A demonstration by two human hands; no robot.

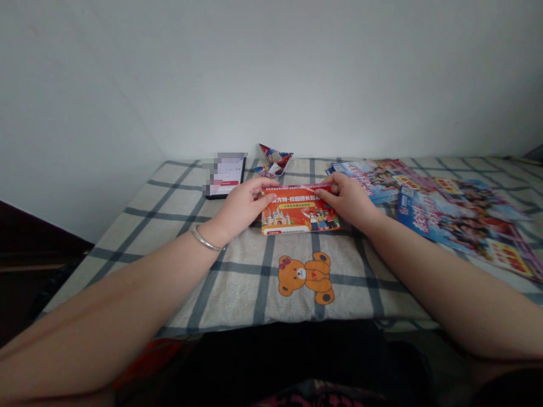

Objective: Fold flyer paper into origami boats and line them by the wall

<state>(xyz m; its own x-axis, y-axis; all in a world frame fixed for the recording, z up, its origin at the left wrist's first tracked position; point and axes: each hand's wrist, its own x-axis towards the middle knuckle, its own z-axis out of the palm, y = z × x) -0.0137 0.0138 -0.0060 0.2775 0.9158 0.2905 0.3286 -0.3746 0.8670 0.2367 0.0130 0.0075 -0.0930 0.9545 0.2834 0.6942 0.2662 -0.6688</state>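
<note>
While left hand and right hand pinch the red leaflet near its far corners, mid-way across the worktop, keep thumbs level, pull even; squaring edges before pressing should limit skew.

1. Two hands: left hand, right hand.
2. One orange leaflet between them.
3. One phone, table's far left corner.
4. One folded paper, far edge.
5. Flyers toward the right edge: at least three, I think; they overlap.
6. One printed bear, near edge.
</note>
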